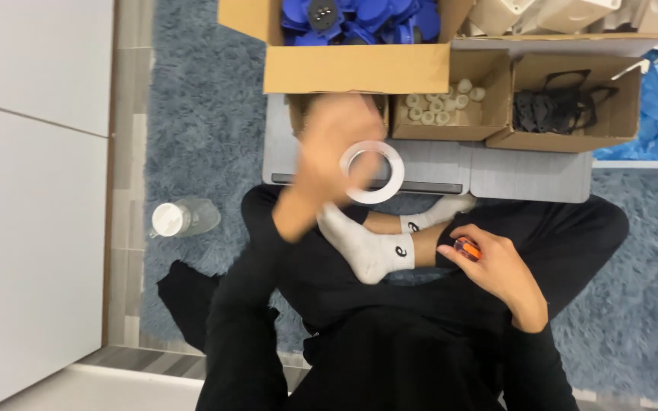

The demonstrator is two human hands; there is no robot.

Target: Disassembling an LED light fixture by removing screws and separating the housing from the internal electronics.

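Note:
My left hand is raised and blurred over a low grey table, its fingers closed on a white ring, which looks like a flat plastic or tape roll. My right hand rests on my right thigh, curled around a small orange object; only its tip shows. I sit cross-legged in black clothes, white socks between the two hands.
Behind the grey table stand open cardboard boxes: blue plastic parts, small white cylinders, black strap-like parts. A clear bottle lies on the blue shaggy rug at left. White panels run along the left side.

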